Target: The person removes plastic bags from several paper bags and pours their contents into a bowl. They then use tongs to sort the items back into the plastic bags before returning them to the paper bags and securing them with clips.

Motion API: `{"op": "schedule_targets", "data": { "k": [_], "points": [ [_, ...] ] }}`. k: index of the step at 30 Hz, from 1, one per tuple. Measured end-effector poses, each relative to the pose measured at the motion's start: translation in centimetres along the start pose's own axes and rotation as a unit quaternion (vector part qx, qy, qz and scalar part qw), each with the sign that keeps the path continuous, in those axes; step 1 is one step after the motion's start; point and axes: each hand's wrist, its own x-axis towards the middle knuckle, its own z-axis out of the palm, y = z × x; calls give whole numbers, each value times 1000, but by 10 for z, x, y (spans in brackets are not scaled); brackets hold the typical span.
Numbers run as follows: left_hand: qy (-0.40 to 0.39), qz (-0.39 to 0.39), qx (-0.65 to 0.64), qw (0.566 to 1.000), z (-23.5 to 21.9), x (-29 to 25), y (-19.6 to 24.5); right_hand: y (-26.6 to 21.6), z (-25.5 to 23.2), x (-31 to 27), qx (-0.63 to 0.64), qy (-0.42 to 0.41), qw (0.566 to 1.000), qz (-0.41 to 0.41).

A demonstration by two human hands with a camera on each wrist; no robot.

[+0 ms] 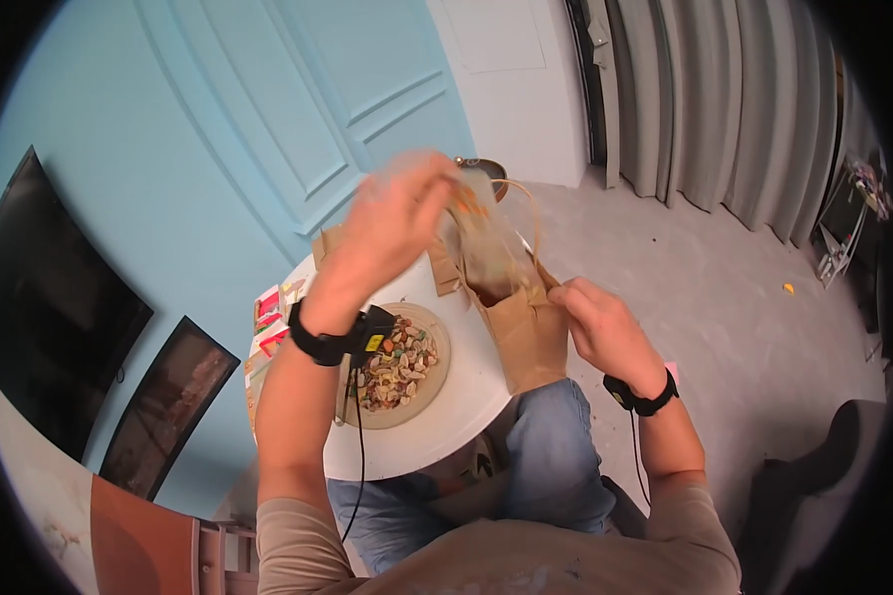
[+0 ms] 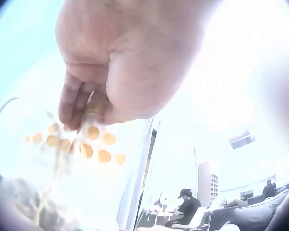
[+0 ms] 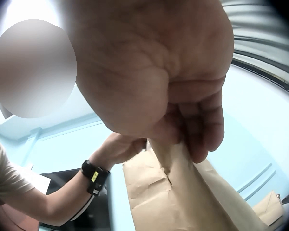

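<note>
My left hand (image 1: 397, 213) is raised over the table and pinches the top of a clear plastic bag (image 1: 486, 248) with orange print. Motion blurs both in the head view. Orange dots on the plastic bag show below my fingers in the left wrist view. The lower end of the plastic bag is at the mouth of a brown paper bag (image 1: 531, 342) with a loop handle. My right hand (image 1: 605, 327) grips the paper bag's rim at its right side; the right wrist view shows the creased paper (image 3: 183, 192) between thumb and fingers. What lies inside the paper bag is hidden.
A round bowl (image 1: 440, 372) of mixed nuts or snacks (image 1: 397, 367) stands on the white round table (image 1: 476, 397), below my left forearm. Red and white packets (image 1: 268, 309) sit at the table's left edge. Another brown paper piece (image 1: 327, 241) is at the back.
</note>
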Motion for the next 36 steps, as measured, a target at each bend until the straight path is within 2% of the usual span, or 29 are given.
{"op": "schedule_targets", "data": {
  "k": [2, 6, 9, 11, 13, 15, 19, 21, 24, 27, 30, 36],
  "points": [
    [88, -32, -26, 995, -21, 6, 1, 7, 8, 5, -6, 11, 1000, 0],
    [214, -14, 13, 977, -66, 5, -4, 21, 25, 6, -6, 74, 997, 13],
    [236, -65, -9, 969, -94, -11, -3, 28, 34, 2, 18, 109, 989, 99],
    [215, -92, 19, 972, -108, -28, 2, 16, 31, -1, 117, 100, 970, 188],
    [199, -117, 49, 972, -116, -46, 4, 19, 43, -13, 157, 108, 959, 207],
    [192, -141, 83, 968, -120, -63, 6, 45, 78, -36, 141, 133, 969, 154],
    [187, -165, 88, 964, -130, -95, 9, 23, 97, -54, 76, 39, 969, 233],
    [192, -171, 100, 961, -139, -107, 6, 33, 117, -66, 70, 13, 965, 251],
    [193, -186, 104, 958, -151, -121, 6, 56, 136, -85, 101, 19, 949, 299],
    [188, -189, 99, 959, -159, -132, 6, 72, 142, -96, -14, -13, 975, 223],
    [184, -188, 100, 960, -164, -139, 6, 76, 138, -100, -34, -27, 986, 159],
    [199, -184, 93, 958, -162, -145, 0, 74, 132, -98, -89, -100, 985, 105]
  ]
}}
